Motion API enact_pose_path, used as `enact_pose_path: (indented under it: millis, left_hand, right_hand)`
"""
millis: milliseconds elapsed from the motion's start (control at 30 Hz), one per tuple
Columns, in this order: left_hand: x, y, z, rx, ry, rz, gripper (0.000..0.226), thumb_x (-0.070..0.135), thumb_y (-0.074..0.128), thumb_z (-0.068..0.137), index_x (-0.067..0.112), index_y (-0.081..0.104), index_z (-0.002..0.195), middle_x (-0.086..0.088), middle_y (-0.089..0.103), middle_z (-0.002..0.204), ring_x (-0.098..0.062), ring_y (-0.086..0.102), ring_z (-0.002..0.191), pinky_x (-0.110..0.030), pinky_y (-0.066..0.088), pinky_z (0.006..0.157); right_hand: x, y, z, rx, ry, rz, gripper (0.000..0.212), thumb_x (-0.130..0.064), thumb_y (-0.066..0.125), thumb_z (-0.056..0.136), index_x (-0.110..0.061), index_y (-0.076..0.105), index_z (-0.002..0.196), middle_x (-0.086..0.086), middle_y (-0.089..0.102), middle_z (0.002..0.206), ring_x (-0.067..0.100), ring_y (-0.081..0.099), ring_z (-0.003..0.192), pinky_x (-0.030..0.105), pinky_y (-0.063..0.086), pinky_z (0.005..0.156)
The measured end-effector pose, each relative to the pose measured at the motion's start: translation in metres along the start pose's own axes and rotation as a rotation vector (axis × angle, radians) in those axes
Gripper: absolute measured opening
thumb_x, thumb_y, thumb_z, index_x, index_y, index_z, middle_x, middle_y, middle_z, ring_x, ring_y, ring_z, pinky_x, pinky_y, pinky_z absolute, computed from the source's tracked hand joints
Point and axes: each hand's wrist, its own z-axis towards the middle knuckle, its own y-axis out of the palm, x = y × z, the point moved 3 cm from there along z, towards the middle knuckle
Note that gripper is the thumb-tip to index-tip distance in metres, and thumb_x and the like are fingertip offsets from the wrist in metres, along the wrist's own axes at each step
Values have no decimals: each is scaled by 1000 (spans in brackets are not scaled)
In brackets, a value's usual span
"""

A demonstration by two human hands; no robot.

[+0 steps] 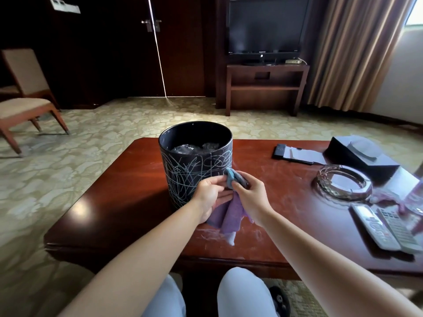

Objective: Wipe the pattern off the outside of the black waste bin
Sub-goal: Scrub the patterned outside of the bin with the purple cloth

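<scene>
The black waste bin (183, 165) stands upright on the dark red wooden table (128, 202), its outer wall covered in pale scribbled lines. A crumpled dark liner lies inside it. Just in front of the bin's lower right side, both hands hold a purple and blue cloth (229, 213). My left hand (210, 195) grips the cloth from the left. My right hand (249, 195) pinches its bunched blue top, which touches the bin's wall. The rest of the cloth hangs down onto the table.
On the table's right stand a glass ashtray (343, 186), two remote controls (386, 227), a black tissue box (361, 154) and a notepad holder (295, 154). A chair (25, 104) is at far left, a TV stand (265, 85) behind.
</scene>
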Motion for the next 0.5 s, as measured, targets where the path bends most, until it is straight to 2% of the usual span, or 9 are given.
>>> enact_pose_path:
  millis: [67,133,200,300,367,433,500]
  left_hand:
    - [10,-5,0,196,191,284,36,-10,35,89,5,68,96,-2,67,76,-17,66,62,-32,59,66]
    - [23,-14,-3,434,457,485,35,-6,41,81,15,67,72,3,66,67,-15,65,60,-30,55,66]
    - [39,-20,-7,555,672,545,32,-2,43,77,15,68,68,1,67,68,-15,63,67,-26,48,68]
    - [64,-27,0,588,906,718,30,1,42,70,10,70,69,-3,70,77,-22,62,79,-24,40,72]
    - [78,-30,9,559,933,862,31,2,41,72,8,71,72,-5,71,80,-26,61,85,-23,37,73]
    - [89,-34,20,508,840,980,33,3,41,79,9,73,82,-8,70,91,-26,59,95,-26,40,79]
    - [96,-39,31,461,692,1062,32,3,42,85,12,72,92,-9,68,101,-26,59,96,-29,46,79]
  right_hand:
    - [-4,2,0,81,-59,-71,30,-1,60,83,-21,70,103,-8,71,93,10,66,88,23,52,81]
    - [-7,3,1,168,-103,-121,27,-3,63,84,-16,70,106,-8,69,94,7,63,87,7,46,74]
    - [-9,2,1,200,-119,-111,26,-4,64,84,-14,69,108,-8,68,98,3,60,87,-1,41,71]
    - [-15,5,2,194,-204,-187,27,-6,64,85,-17,69,109,-11,66,102,2,60,91,1,41,76]
    - [-23,10,4,186,-324,-299,27,-8,65,84,-18,70,109,-13,66,105,2,60,91,4,42,76]
    - [-30,15,8,178,-430,-413,27,-11,67,83,-19,70,109,-12,66,106,5,60,83,11,46,69]
    - [-34,21,13,162,-483,-495,28,-11,68,83,-20,70,109,-10,66,105,9,60,75,20,48,62]
